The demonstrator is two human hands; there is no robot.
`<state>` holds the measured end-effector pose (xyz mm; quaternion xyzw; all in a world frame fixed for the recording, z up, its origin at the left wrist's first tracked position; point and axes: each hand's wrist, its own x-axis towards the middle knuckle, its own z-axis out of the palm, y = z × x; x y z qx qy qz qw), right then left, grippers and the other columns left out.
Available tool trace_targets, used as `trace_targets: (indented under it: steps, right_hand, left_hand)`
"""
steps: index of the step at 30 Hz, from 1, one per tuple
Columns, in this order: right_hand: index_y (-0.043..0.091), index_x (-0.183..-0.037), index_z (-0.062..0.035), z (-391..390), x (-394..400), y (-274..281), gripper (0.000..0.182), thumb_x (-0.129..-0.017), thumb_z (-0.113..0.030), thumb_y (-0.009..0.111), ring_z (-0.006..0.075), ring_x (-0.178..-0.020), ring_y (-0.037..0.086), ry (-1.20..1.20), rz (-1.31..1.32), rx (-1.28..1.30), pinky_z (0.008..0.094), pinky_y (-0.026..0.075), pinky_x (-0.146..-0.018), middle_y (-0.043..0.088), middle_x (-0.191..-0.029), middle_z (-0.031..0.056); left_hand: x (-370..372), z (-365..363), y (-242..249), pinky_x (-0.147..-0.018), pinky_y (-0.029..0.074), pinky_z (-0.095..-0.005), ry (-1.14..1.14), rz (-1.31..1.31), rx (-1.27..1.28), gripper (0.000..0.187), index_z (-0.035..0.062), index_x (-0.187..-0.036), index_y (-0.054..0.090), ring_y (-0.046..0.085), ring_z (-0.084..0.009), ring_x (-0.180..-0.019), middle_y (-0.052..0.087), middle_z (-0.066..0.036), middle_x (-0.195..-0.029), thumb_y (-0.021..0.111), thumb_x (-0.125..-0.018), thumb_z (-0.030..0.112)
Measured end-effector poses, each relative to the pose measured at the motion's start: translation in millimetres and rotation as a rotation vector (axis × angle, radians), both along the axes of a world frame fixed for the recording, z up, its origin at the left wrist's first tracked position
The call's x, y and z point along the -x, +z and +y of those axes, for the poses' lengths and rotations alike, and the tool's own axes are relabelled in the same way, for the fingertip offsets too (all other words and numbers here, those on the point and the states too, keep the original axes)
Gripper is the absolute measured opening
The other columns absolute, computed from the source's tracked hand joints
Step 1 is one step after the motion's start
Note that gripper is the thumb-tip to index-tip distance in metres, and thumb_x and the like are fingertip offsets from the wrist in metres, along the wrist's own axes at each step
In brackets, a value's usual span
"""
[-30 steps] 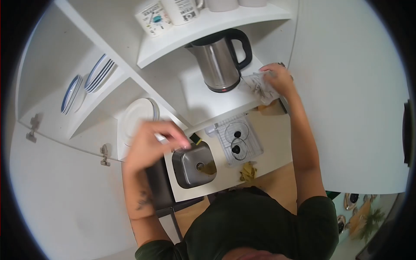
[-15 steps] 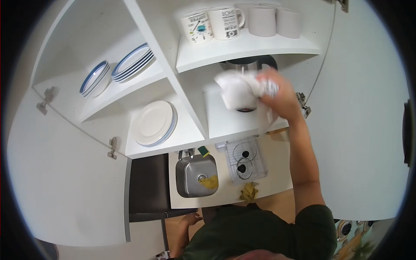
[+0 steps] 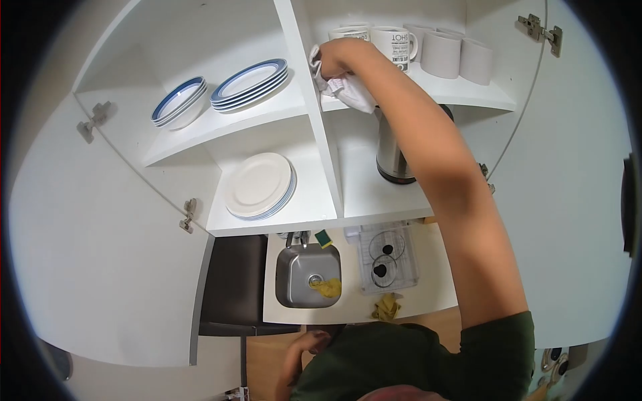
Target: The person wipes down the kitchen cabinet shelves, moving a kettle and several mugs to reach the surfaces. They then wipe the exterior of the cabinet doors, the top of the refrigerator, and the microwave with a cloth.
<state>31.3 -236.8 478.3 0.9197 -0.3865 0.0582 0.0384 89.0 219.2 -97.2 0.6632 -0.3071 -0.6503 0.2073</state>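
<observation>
My right hand (image 3: 340, 57) is closed around a white cloth (image 3: 354, 92) at the left end of the upper right shelf, beside the upright divider. Part of the cloth hangs over the shelf's front edge. Just behind the hand, a printed mug (image 3: 350, 32) is partly covered; a second printed mug (image 3: 390, 45) stands to its right. Below my forearm, a steel kettle (image 3: 389, 150) sits on the lower shelf, half hidden by the arm. Down by my body, my left hand (image 3: 312, 342) hangs with loose fingers and nothing visible in it.
Several plain mugs (image 3: 441, 55) stand to the right. Blue-rimmed bowls (image 3: 180, 103), blue-rimmed plates (image 3: 249, 83) and white plates (image 3: 259, 184) fill the left compartments. Both cabinet doors stand open. Beneath are a sink (image 3: 294, 277), a sponge (image 3: 324, 238), a rack with lids (image 3: 391, 260) and a yellow cloth (image 3: 386, 307).
My right hand has carried the cloth up and left, from in front of the kettle to the upper shelf beside the divider. The kettle's body now shows more. My left hand stays low.
</observation>
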Motion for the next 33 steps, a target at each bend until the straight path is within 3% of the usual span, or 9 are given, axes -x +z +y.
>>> trace_targets:
  steps: [2, 8, 13, 15, 20, 24, 28, 30, 33]
  right_hand:
    - [0.068, -0.093, -0.0011, -7, 1, 0, 0.033, -0.067, -0.021, 0.062, 0.0278, -0.076, 0.065, 0.092, -0.023, -0.092, 0.0366, 0.052, -0.066, 0.069, -0.089, 0.0152]
    - [0.068, -0.093, -0.0012, 48, 68, 24, 0.043, -0.054, -0.015, 0.062, 0.0194, -0.067, 0.057, 0.315, 0.203, -0.391, 0.0309, 0.042, -0.056, 0.064, -0.076, 0.0112]
    - [0.067, -0.110, -0.0069, 49, 122, 29, 0.055, -0.056, -0.016, 0.061, 0.0248, -0.088, 0.061, 0.244, -0.169, -0.251, 0.0315, 0.048, -0.075, 0.063, -0.102, 0.0141]
    - [0.065, -0.115, -0.0101, 22, 105, 10, 0.056, -0.060, -0.021, 0.064, 0.0291, -0.095, 0.061, 0.336, -0.552, 0.055, 0.0352, 0.048, -0.082, 0.061, -0.109, 0.0157]
    - [0.061, -0.115, -0.0038, 25, 12, -46, 0.048, -0.069, -0.017, 0.065, 0.0356, -0.112, 0.054, 0.021, -0.209, 0.347, 0.0430, 0.048, -0.091, 0.053, -0.123, 0.0183]
    - [0.072, -0.095, -0.0072, 20, -3, -9, 0.031, -0.068, -0.020, 0.064, 0.0286, -0.092, 0.067, -0.062, 0.047, 0.156, 0.0409, 0.053, -0.077, 0.069, -0.099, 0.0110]
    - [0.071, -0.097, -0.0066, 16, -9, 13, 0.034, -0.068, -0.021, 0.063, 0.0296, -0.089, 0.067, -0.020, 0.296, -0.009, 0.0399, 0.051, -0.073, 0.068, -0.101, 0.0142]
    - [0.069, -0.102, -0.0054, 24, 2, 4, 0.039, -0.067, -0.020, 0.063, 0.0300, -0.091, 0.065, -0.015, 0.298, -0.063, 0.0423, 0.052, -0.073, 0.065, -0.105, 0.0162]
    - [0.063, -0.113, -0.0094, 43, 39, -43, 0.050, -0.065, -0.022, 0.066, 0.0323, -0.098, 0.061, 0.052, -0.005, 0.243, 0.0446, 0.052, -0.074, 0.059, -0.113, 0.0146]
  left_hand:
    - [8, 0, -3, -0.062, 0.053, -0.0292, -0.159, -0.090, 0.061, 0.042, 0.0060, -0.118, 0.059, 0.064, -0.0178, -0.068, 0.065, -0.009, -0.094, 0.059, -0.090, 0.038]
    - [-4, -7, -10, -0.063, 0.053, -0.0287, -0.130, -0.034, 0.228, 0.046, 0.0064, -0.119, 0.058, 0.063, -0.0172, -0.067, 0.065, -0.008, -0.099, 0.062, -0.088, 0.040]
    - [-28, -13, 10, -0.060, 0.050, -0.0267, -0.056, -0.124, -0.038, 0.049, 0.0052, -0.122, 0.055, 0.061, -0.0146, -0.064, 0.068, -0.008, -0.086, 0.061, -0.088, 0.040]
    - [-27, -23, 51, -0.059, 0.050, -0.0266, -0.072, -0.211, -0.088, 0.051, 0.0037, -0.122, 0.054, 0.060, -0.0140, -0.064, 0.067, -0.007, -0.078, 0.060, -0.088, 0.041]
    - [-27, -42, 41, -0.058, 0.051, -0.0278, -0.138, -0.156, -0.053, 0.049, 0.0052, -0.123, 0.054, 0.062, -0.0152, -0.064, 0.067, -0.009, -0.078, 0.060, -0.088, 0.040]
    - [-15, -46, 19, -0.059, 0.054, -0.0314, -0.101, 0.117, 0.026, 0.047, 0.0083, -0.121, 0.055, 0.062, -0.0157, -0.068, 0.066, -0.008, -0.090, 0.061, -0.089, 0.041]
    - [0, -53, 32, -0.059, 0.053, -0.0293, -0.255, 0.059, 0.062, 0.045, 0.0090, -0.121, 0.057, 0.059, -0.0140, -0.064, 0.063, -0.005, -0.088, 0.060, -0.089, 0.041]
    - [3, -53, 27, -0.059, 0.052, -0.0270, -0.214, 0.035, 0.015, 0.043, 0.0098, -0.120, 0.058, 0.056, -0.0123, -0.063, 0.062, -0.003, -0.086, 0.060, -0.090, 0.041]
    - [5, -59, 24, -0.059, 0.051, -0.0260, -0.334, -0.052, 0.105, 0.043, 0.0102, -0.120, 0.059, 0.055, -0.0116, -0.063, 0.062, -0.003, -0.085, 0.059, -0.090, 0.041]
